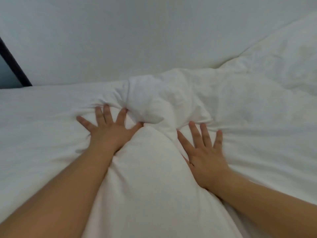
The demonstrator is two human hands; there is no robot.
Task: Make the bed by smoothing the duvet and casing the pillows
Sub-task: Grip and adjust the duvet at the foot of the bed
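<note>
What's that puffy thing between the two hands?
In the head view, a raised fold of the white duvet bulges between the left hand and the right hand.

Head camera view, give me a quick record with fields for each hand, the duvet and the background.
left hand: fingers spread, pressing flat on the duvet
right hand: fingers spread, pressing flat on the duvet
duvet: white, bunched into a ridge between and just beyond the hands
background: white wall, dark frame at far left
</note>
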